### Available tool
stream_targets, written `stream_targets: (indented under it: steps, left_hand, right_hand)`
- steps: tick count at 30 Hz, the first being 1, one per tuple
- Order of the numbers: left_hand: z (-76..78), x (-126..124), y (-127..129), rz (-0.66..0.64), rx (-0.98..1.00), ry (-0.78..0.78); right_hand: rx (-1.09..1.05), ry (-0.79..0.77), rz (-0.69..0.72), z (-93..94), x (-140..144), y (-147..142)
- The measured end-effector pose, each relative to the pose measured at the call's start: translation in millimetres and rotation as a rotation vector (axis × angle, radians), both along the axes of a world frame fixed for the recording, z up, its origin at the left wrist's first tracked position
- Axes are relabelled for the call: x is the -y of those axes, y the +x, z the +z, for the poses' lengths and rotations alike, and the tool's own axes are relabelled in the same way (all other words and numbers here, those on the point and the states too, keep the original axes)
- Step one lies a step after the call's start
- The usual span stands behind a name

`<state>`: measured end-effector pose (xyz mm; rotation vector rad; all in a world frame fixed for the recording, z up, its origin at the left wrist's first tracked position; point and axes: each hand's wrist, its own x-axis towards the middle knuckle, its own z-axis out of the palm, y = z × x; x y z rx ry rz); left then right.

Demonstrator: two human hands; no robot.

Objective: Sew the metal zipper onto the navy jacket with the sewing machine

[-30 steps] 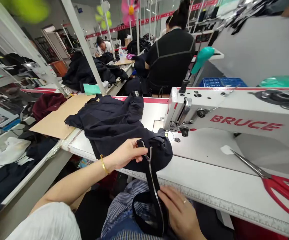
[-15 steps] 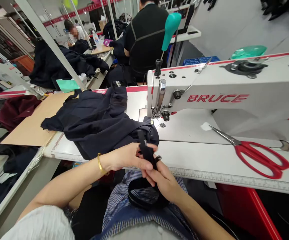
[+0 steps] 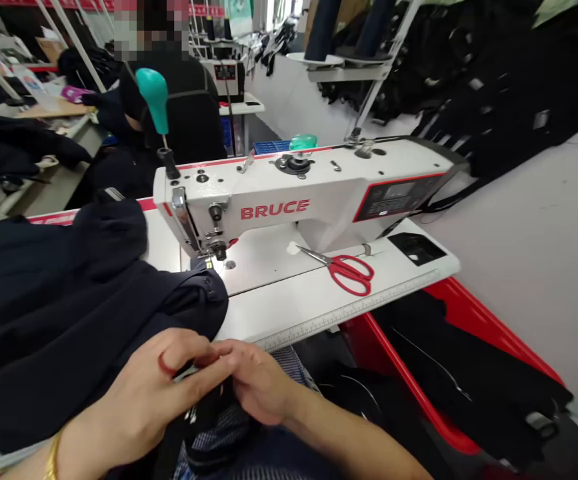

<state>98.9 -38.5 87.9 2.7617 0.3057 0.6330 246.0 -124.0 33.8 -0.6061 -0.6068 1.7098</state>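
My left hand (image 3: 143,390), with a gold bangle at the wrist, is closed and meets my right hand (image 3: 263,383) over my lap. The fingertips of both press together on a black zipper (image 3: 211,410), whose tape hangs down beneath them. My fingers hide the pinched part. Left of my hands, a dark navy garment (image 3: 69,320) lies spread over the table, its right end reaching under the head of a white sewing machine (image 3: 273,210). Red-handled scissors (image 3: 351,275) rest on the machine bed, pointing left.
A teal-handled screwdriver (image 3: 153,100) stands upright on the machine head. A red bin (image 3: 461,433) with dark cloth sits below the table on the right. A ruler strip (image 3: 349,312) runs along the table edge (image 3: 263,317). A person in black (image 3: 171,100) sits ahead.
The view has swung right and the machine now appears further left. My hands have drawn closer together, covering more of the zipper, which earlier showed its teeth and slider.
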Motion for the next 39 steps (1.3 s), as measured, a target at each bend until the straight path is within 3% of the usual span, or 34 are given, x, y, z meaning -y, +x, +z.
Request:
stream_targets:
  steps: [4, 8, 11, 14, 16, 19, 22, 25, 27, 28, 30, 32, 34, 35, 37, 39]
  left_hand:
    - [13.9, 2, 10, -0.188, 0.037, 0.086]
    - [28.9, 10, 17, -0.202, -0.018, 0.039]
    - [38.5, 20, 14, -0.246, -0.012, -0.226]
    - [45.5, 23, 11, -0.180, -0.015, -0.501]
    - [44.0, 19, 13, 0.001, -0.047, -0.695]
    - [31.0, 7, 20, 0.320, -0.028, -1.066]
    - [12.7, -5, 30, 0.414, 0.081, -1.363]
    - [-1.7, -22, 35, 0.417, 0.098, -1.518]
    - [-7.5, -37, 35, 0.469, 0.035, -1.454]
    - [-9.6, -46, 34, 0.511, -0.010, -1.345]
    - [-13.6, -64, 32, 0.609, -0.148, -0.950]
    - [-19.1, -80, 33, 0.637, -0.316, -0.422]
    - [-26.8, -91, 37, 0.505, -0.437, 0.003]
    - [-31.1, -94, 41, 0.414, -0.466, 0.130]
    - [-39.4, -99, 47, 0.282, -0.497, 0.242]
    - [-46.5, -102, 49, 0.270, -0.522, 0.264]
  right_hand:
    - [-0.020, -0.066, 0.003, 2.5, 0, 2]
    - [0.038, -0.179, 0.066, -3.5, -1, 5]
    - [0.433, -0.128, 0.219, -21.4, 8, 10]
    - [1.114, 0.174, 0.342, -40.1, 17, 20]
    - [1.492, 0.433, 0.185, -45.4, 14, 27]
    - [1.749, 0.765, -0.370, -39.9, -7, 33]
    - [1.668, 1.064, -0.779, -27.7, -32, 33]
    - [1.529, 1.262, -0.826, -19.5, -53, 37]
    - [1.548, 1.328, -0.736, -18.3, -64, 45]
    - [1.589, 1.334, -0.691, -19.2, -70, 51]
    - [1.671, 1.309, -0.649, -23.7, -82, 65]
    - [1.735, 1.251, -0.677, -30.3, -97, 77]
    - [1.774, 1.208, -0.692, -36.5, -112, 86]
    - [1.785, 1.194, -0.683, -38.9, -119, 88]
    - [1.799, 1.181, -0.629, -42.2, -130, 88]
    - [1.805, 1.177, -0.563, -44.1, -137, 84]
